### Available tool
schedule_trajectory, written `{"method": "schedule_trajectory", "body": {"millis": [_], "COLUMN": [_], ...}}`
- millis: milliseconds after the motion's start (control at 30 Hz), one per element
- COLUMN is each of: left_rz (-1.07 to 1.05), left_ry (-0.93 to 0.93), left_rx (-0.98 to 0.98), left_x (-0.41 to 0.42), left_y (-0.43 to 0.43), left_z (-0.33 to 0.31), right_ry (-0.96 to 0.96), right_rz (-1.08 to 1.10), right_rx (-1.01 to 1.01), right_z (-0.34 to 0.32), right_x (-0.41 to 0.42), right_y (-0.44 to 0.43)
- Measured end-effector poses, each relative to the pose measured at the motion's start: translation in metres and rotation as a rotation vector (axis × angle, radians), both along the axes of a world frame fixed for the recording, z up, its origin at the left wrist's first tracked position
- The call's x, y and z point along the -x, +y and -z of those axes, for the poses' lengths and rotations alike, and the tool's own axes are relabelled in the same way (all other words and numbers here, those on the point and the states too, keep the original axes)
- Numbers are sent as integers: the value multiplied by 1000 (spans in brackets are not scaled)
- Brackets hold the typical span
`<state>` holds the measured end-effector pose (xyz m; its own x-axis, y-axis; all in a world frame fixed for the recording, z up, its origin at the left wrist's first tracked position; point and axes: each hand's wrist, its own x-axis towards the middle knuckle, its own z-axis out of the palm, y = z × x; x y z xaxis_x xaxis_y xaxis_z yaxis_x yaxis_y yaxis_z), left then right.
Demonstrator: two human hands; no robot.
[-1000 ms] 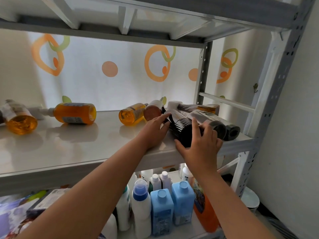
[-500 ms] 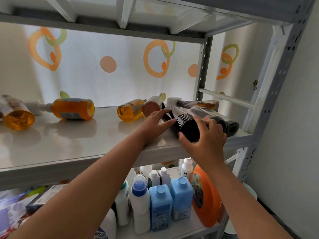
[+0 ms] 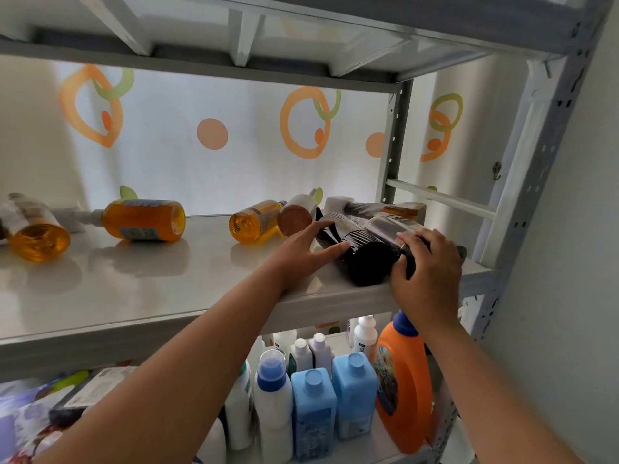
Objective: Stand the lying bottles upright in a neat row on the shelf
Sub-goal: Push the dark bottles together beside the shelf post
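Two hands on the black ribbed plastic bottle point(image 3: 368, 259), lying at four o'clock on the white shelf point(image 3: 167, 296), right at the lip. The left hand point(image 3: 301, 252) lies flat-fingered against its side, the right hand point(image 3: 427, 272) curled round its base. A slipped grip could roll it off.

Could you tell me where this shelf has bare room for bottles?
Bare: the shelf front from the amber bottle to the left hand, and between the large orange bottle and small orange bottle. Crowded: right end, dark bottles heaped at the right hand.
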<state>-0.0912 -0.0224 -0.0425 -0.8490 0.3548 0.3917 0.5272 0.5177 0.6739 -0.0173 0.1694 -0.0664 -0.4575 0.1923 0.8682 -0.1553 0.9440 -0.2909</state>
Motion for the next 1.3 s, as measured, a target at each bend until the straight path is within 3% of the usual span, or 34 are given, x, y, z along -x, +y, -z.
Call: {"method": "schedule_trajectory", "body": {"millis": [733, 933, 1133, 1300], "left_rz": [-64, -249, -413, -512], "left_ry": [68, 306, 195, 221], "left_rx": [-60, -180, -226, -195], "left_x": [0, -8, -13, 0], "left_y": [-1, 0, -14, -53], "left_z": [-2, -5, -16, -28], "right_ry": [-46, 31, 69, 48], "right_rz": [25, -95, -181, -236], "right_rx": [4, -28, -94, -75], "right_z": [-6, -34, -53, -61], "right_x": [-7, -9, -6, 7], "right_y": [-11, -45, -78, -105]}}
